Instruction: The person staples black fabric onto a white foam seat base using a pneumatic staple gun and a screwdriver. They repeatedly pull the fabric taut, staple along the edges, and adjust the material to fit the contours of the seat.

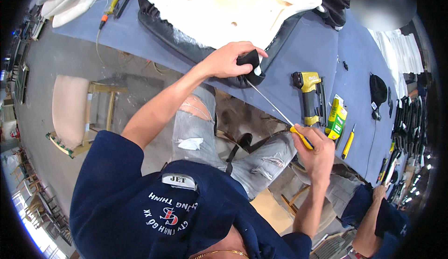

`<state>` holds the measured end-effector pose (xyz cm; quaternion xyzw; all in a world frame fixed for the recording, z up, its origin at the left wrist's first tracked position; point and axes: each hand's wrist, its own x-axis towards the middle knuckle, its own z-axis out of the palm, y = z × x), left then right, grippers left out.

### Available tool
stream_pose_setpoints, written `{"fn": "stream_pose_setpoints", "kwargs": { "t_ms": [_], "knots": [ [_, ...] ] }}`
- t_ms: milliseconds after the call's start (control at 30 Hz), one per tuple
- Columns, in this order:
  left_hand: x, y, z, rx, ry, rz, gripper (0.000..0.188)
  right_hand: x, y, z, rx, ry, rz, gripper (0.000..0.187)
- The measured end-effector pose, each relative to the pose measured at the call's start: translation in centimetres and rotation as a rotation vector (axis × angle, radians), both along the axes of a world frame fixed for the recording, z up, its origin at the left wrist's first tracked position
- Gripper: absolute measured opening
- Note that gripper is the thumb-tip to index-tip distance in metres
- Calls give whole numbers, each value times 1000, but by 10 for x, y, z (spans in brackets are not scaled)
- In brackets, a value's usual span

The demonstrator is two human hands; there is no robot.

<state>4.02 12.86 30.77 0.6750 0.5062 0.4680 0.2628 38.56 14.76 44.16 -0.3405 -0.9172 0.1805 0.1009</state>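
A black-covered cushion [173, 34] lies on the blue-grey worktable, its white padding [219, 11] facing up. My left hand [228, 60] pinches the black fabric flap [251, 61] at the cushion's near corner, beside a bit of white padding. In my right hand [316, 151] is a screwdriver-like tool with a yellow handle [301, 136]. Its long thin metal shaft [270, 102] points up and left, and the tip reaches the black fabric just below my left hand. The exact tip is hidden at the fabric.
Right of the cushion lie a gold-and-black staple gun [309, 98], a green-and-yellow box [336, 118] and a yellow utility knife [348, 142]. Another air tool [119, 0] with a hose is at far left. A chair frame [77, 114] stands on the floor; a co-worker's arm [371, 221] shows lower right.
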Motion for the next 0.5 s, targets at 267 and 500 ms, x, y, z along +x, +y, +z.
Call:
{"fn": "stream_pose_setpoints", "kwargs": {
  "t_ms": [267, 500],
  "knots": [
    [-3, -8, 5, 72, 97, 18, 50, 29, -67, -145, -642, 466, -512, 26],
    [4, 1, 8, 86, 199, 46, 45, 37, -56, -86, -294, 408, -214, 28]
  ]
}}
